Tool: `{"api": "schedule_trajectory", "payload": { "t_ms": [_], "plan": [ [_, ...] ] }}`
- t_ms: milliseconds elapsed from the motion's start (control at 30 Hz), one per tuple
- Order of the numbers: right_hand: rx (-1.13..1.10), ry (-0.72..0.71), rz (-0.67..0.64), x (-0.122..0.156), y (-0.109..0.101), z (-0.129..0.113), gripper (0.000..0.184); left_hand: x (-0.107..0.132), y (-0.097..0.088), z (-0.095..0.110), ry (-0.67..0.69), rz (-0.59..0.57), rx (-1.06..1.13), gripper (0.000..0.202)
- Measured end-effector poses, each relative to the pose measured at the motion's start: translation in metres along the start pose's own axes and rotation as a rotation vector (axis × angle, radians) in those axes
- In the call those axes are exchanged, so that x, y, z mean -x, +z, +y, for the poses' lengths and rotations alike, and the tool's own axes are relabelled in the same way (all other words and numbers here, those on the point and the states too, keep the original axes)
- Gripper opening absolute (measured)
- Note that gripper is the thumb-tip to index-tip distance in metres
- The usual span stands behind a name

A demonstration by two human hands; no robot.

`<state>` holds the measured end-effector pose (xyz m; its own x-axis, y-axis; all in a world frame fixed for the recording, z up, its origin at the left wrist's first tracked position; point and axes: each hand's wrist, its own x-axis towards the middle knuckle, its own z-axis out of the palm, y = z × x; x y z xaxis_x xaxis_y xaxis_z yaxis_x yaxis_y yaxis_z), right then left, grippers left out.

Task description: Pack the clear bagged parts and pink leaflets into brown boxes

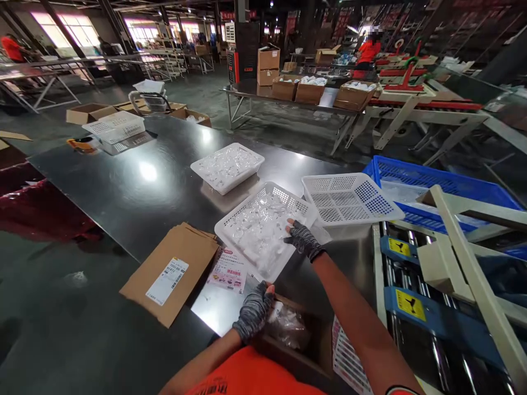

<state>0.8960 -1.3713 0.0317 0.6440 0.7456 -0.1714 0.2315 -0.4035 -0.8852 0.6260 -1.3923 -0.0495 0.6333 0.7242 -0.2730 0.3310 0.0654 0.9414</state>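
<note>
My right hand (303, 241), in a grey striped glove with bare fingertips, reaches over the near right side of a white plastic basket (274, 192). Its fingers are stretched out at a heap of small clear plastic packets (263, 219) in that basket. My left hand (254, 310), gloved alike, is closed at the left side of an open cardboard box (317, 337); what its curled fingers grip, if anything, is hidden. Inside the box lies a clear plastic bag (288, 326). Beside the basket is a printed pink-and-white sheet (228, 270).
Flattened cardboard (177, 247) with a white label lies at the table's left edge. Another filled basket (224, 181) sits beyond, a perforated white basket (349, 203) to the right. A blue crate (448, 178) and roller conveyor (415, 323) border the right side.
</note>
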Motion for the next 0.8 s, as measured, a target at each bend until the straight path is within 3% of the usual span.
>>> {"api": "schedule_trajectory", "payload": {
  "t_ms": [100, 167, 267, 333, 433, 533, 633, 733, 800],
  "plan": [
    [0.022, 0.117, -0.046, -0.013, 0.029, -0.005, 0.048, 0.0, -0.001, -0.001, 0.006, -0.032, 0.011, 0.072],
    [0.071, 0.177, -0.064, -0.024, 0.047, -0.009, 0.054, 0.0, -0.001, -0.001, 0.006, -0.026, 0.004, 0.07],
    [0.13, 0.164, -0.048, -0.032, 0.057, -0.014, 0.028, -0.001, 0.0, -0.002, 0.002, -0.023, -0.004, 0.067],
    [0.134, 0.091, -0.02, -0.027, 0.047, -0.016, 0.02, -0.001, -0.001, -0.003, 0.002, -0.031, -0.006, 0.065],
    [0.094, -0.026, 0.004, 0.007, 0.01, -0.011, 0.028, -0.001, -0.003, -0.002, 0.007, -0.058, 0.003, 0.064],
    [0.023, -0.226, -0.042, 0.068, -0.032, 0.004, 0.038, -0.001, -0.006, -0.001, 0.018, -0.073, 0.01, 0.063],
    [0.061, -0.452, -0.098, 0.133, -0.059, 0.027, 0.044, -0.002, -0.008, -0.002, 0.014, -0.071, -0.004, 0.062],
    [0.134, -0.41, -0.056, 0.17, -0.066, 0.046, 0.033, -0.004, -0.009, -0.004, -0.002, -0.083, -0.016, 0.061],
    [0.123, -0.278, -0.053, 0.168, -0.062, 0.049, 0.032, -0.005, -0.009, -0.004, -0.003, -0.086, -0.02, 0.06]
  ]
}}
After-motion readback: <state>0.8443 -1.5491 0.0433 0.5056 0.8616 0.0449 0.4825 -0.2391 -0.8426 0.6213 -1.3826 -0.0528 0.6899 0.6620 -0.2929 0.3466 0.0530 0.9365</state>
